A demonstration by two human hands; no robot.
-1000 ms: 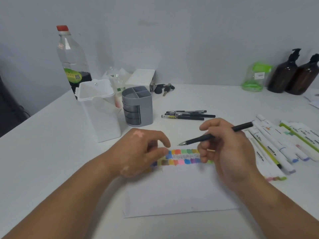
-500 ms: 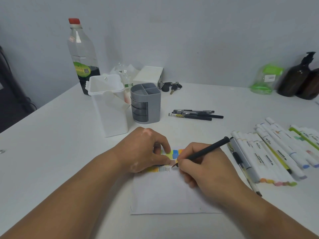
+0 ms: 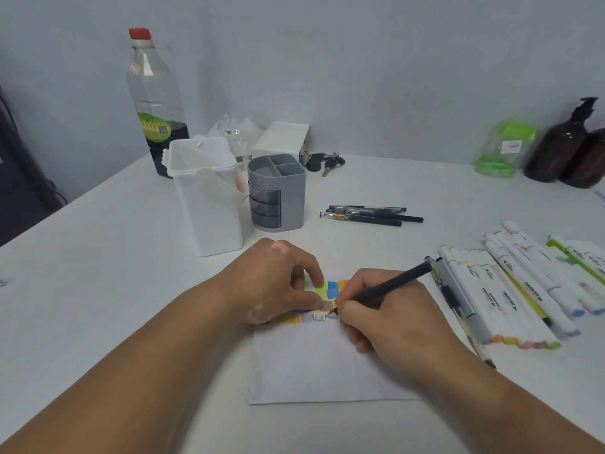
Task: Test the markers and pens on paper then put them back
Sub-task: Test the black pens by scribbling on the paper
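Paper (image 3: 314, 365) sat bottom-centre. Right hand (image 3: 389, 312) gripped the pen (image 3: 386, 288) in a writing hold, tip on the paper by a scribble and barrel running up-right. Left hand (image 3: 278, 283), just left of the tip, had bent fingers pinning the paper; probably pressing, not pinching. Markers (image 3: 510, 290) lay right, nearer the right hand. Holder (image 3: 276, 191) stood upper centre-left.

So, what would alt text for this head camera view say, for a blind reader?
A person's right hand holds a black pen with its tip on a sheet of paper, beside a small squiggle, while the left hand presses the paper down over colour swatches. White markers lie to the right, a grey organizer behind.
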